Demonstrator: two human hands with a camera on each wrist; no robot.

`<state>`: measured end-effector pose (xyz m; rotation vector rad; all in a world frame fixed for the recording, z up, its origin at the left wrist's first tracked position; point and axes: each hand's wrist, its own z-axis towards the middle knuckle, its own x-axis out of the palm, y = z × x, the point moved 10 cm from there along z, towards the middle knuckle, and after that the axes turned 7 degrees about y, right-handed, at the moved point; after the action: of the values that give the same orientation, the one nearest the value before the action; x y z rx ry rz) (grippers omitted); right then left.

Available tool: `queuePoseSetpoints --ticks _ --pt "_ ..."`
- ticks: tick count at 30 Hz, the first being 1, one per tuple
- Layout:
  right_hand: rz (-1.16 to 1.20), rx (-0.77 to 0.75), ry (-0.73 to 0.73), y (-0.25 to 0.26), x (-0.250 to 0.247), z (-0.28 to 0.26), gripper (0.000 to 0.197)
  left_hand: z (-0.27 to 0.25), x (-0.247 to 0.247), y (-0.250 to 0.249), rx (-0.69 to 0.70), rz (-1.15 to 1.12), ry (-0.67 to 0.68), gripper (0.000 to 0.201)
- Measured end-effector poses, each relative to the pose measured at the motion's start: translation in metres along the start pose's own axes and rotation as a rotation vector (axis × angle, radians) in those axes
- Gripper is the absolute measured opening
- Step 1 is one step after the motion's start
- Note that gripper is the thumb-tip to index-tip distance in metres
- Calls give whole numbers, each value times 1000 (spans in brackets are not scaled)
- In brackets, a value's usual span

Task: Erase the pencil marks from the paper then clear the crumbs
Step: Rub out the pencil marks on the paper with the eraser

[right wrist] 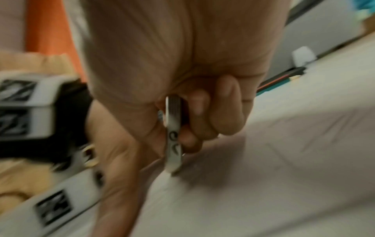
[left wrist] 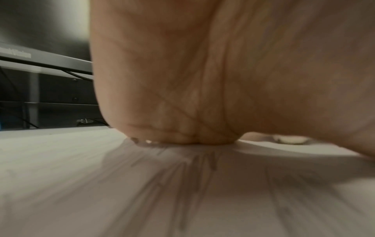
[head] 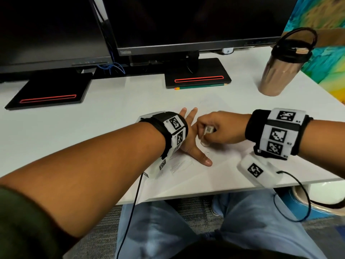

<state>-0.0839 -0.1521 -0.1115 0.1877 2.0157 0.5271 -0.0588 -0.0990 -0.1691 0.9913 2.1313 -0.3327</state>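
A white sheet of paper with faint pencil scribbles lies on the desk near its front edge. My left hand lies flat on the paper with fingers spread and thumb stretched toward me, pressing the sheet down. My right hand grips a white eraser in a paper sleeve, its tip down on the paper just right of the left hand. In the right wrist view the eraser stands upright between thumb and curled fingers, its white end touching the sheet. Pencil lines show under the left palm.
Two black monitors stand at the back on flat bases. A green pencil lies against the right base. A copper-coloured bottle with a black lid stands at the back right. The desk's front edge runs above my knees.
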Motion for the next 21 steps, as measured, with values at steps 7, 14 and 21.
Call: queuePoseSetpoints --ticks 7,14,21 --pt "-35 -30 -8 9 1 0 17 -3 -1 0 -13 13 8 129" --pt "-79 -32 16 14 1 5 18 -5 -1 -1 -14 16 6 126" --pt "-96 -64 26 15 7 2 14 -4 -2 0 -8 22 6 124"
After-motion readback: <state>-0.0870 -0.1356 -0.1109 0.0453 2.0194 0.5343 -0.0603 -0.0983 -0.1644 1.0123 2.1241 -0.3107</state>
